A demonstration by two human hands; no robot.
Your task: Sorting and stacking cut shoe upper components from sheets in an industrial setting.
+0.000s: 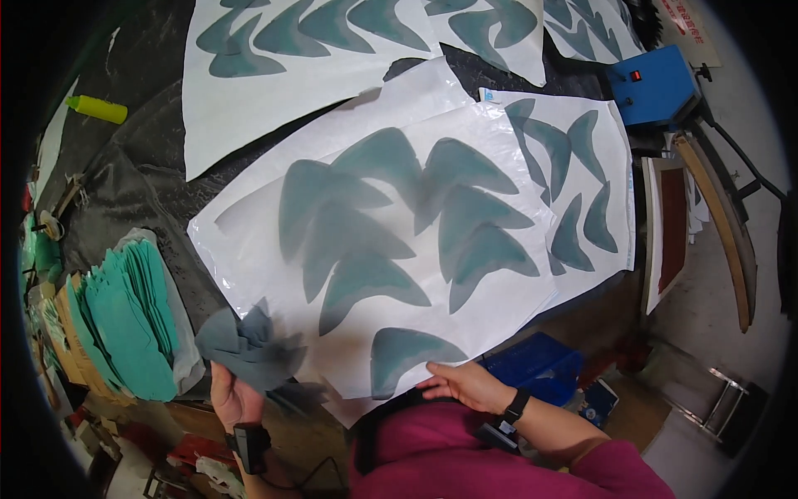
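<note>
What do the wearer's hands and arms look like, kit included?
Both ungloved. Left hand: chunky black wrist unit; thin dark cable beside that forearm. Right hand: black wristband with a dark box at the wrist, pale marking on it. Magenta sleeve leaves the right forearm bare; left sleeve not in view.

- Fanned bunch of thin, curved dark grey pieces (249, 349), held at 8 o'clock.
- Thin teal-grey crescent (406, 353), flat at 6 o'clock, tips toward 3 and 7.
</note>
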